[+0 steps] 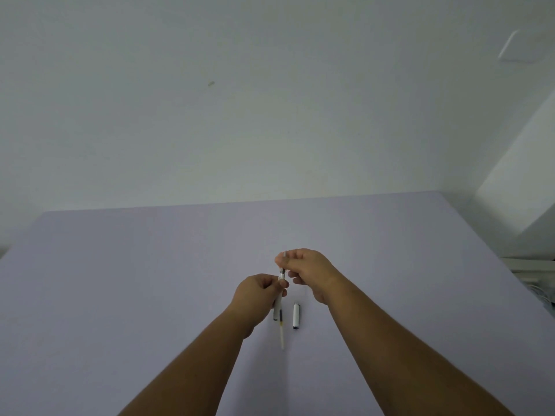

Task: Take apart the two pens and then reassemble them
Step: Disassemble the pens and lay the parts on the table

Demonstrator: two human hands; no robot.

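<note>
I hold a white pen (281, 276) upright over the lilac table (150, 280). My left hand (258, 291) grips its white barrel low down. My right hand (309, 270) pinches the tip section at the top, where the grey point sticks out above my fingers. On the table below lie a white pen cap (296, 315) with a dark end, another short white piece (275, 314) partly hidden by my left hand, and a thin pale refill (281, 333) with a dark band.
The lilac table runs back to a plain white wall (240, 100). At the right edge a white sill or shelf (528, 265) with cables sits beside the table.
</note>
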